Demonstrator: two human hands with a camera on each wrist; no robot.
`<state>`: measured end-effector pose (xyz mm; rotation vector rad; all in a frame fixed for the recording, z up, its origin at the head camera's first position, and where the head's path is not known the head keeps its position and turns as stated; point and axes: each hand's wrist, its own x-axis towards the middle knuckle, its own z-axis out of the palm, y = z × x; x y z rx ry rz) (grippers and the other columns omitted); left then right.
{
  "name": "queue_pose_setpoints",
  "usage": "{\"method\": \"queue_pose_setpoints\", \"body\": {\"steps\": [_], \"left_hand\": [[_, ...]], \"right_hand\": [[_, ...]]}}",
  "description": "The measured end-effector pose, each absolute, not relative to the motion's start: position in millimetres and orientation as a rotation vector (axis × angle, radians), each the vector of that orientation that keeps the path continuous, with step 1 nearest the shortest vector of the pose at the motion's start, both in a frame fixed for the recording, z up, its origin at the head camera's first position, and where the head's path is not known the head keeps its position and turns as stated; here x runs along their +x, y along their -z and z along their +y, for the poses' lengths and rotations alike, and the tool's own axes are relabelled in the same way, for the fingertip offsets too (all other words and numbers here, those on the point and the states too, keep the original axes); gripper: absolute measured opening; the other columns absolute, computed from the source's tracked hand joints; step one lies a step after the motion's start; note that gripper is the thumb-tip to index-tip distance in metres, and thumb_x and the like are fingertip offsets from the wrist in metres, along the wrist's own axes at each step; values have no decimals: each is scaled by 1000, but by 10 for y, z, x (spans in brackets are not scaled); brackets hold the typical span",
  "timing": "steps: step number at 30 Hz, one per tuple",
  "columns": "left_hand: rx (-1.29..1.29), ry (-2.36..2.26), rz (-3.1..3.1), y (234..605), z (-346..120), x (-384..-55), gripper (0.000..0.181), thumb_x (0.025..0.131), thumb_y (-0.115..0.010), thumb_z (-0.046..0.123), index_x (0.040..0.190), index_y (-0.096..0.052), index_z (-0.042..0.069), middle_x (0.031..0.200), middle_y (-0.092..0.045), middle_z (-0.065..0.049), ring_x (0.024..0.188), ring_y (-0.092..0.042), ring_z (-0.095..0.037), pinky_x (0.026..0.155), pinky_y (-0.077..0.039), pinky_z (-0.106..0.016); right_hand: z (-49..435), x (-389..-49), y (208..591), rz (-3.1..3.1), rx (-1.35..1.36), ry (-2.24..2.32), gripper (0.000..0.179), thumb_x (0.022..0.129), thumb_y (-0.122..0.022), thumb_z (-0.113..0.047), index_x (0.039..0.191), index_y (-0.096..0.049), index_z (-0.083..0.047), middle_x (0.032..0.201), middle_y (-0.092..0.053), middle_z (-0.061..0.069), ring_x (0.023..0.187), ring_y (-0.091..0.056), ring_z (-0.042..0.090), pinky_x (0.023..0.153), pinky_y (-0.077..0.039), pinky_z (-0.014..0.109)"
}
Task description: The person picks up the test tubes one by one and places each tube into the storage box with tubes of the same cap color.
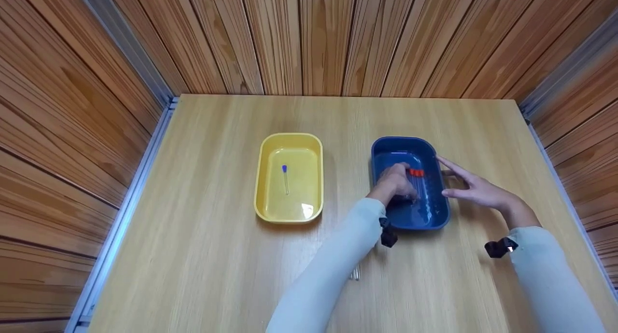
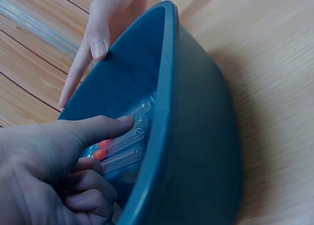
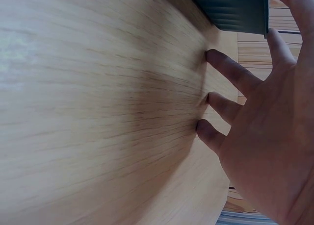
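Note:
My left hand [image 1: 398,181] reaches into a blue tray [image 1: 427,224]. There, several clear test tubes with red caps [image 1: 416,173] lie side by side. Seen from the left wrist, the left thumb stretches over the clear test tubes [image 2: 122,159] while the other fingers curl down near the caps; whether they grip a tube is hidden. My right hand [image 1: 475,190] touches the tray's right side with thumb and index finger. The right wrist view shows its spread fingers, the lower ones touching the table beside the blue tray [image 3: 240,12].
To the left stands a yellow tray [image 1: 259,205] holding one clear test tube with a blue cap [image 1: 285,170]. Partly hidden by my left sleeve, clear glass-like tubes [image 1: 356,273] lie on the table [image 1: 203,256]. Wood-patterned walls [image 1: 323,43] enclose the back and sides.

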<state>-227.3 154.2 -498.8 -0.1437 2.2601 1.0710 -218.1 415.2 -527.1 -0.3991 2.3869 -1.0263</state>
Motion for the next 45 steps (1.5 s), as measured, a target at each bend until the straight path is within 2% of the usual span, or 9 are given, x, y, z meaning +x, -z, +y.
{"method": "queue_pose_setpoints", "body": {"steps": [8,15,19,22,31,38,45], "left_hand": [[-115,-1083,2263,4940,1526,-2292,82,96,-92,23,167,-53,34,162,-65,7,142,-63,-13,131,-51,-41],[-102,-1118,2244,4900,1468,-2326,81,98,-90,26,168,-51,35,165,-62,5,146,-62,-17,130,-52,-48],[-48,-1096,2285,4872,1461,-2320,81,97,-91,28,167,-52,35,165,-63,5,147,-61,-17,130,-51,-47],[-28,-1090,2308,4857,1454,-2311,80,96,-91,28,166,-53,36,165,-63,5,148,-60,-16,131,-51,-46],[52,-1158,2348,4947,1423,-2245,80,98,-90,31,167,-51,40,169,-60,10,151,-61,-15,130,-52,-48],[198,-1112,2425,4982,1380,-2207,79,100,-87,37,169,-48,40,171,-58,10,154,-60,-15,129,-53,-46],[319,-1082,2484,4966,1271,-2136,75,102,-84,41,168,-48,38,166,-63,5,147,-66,-15,123,-58,-41]], "right_hand": [[4157,-2186,5268,2385,-424,1050,96,112,-67,-28,183,-3,-32,187,-20,29,168,-20,65,123,-10,98],[4155,-2176,5274,2376,-438,1059,95,112,-66,-27,183,-3,-32,188,-17,27,167,-21,64,123,-11,98],[4150,-2181,5268,2354,-442,1089,94,112,-65,-24,183,-4,-31,186,-19,30,167,-21,64,122,-10,98],[4142,-2189,5266,2344,-436,1100,93,113,-65,-24,183,-5,-32,184,-22,32,167,-21,64,122,-9,98],[4146,-2178,5278,2369,-434,1057,92,113,-64,-28,183,-4,-34,187,-17,29,168,-20,64,122,-10,98],[4155,-2160,5261,2391,-436,1036,94,113,-65,-32,183,-2,-35,187,-19,29,168,-19,65,122,-12,97],[4152,-2144,5269,2404,-443,1039,94,113,-65,-32,183,-2,-33,186,-22,30,168,-20,64,122,-14,97]]}}
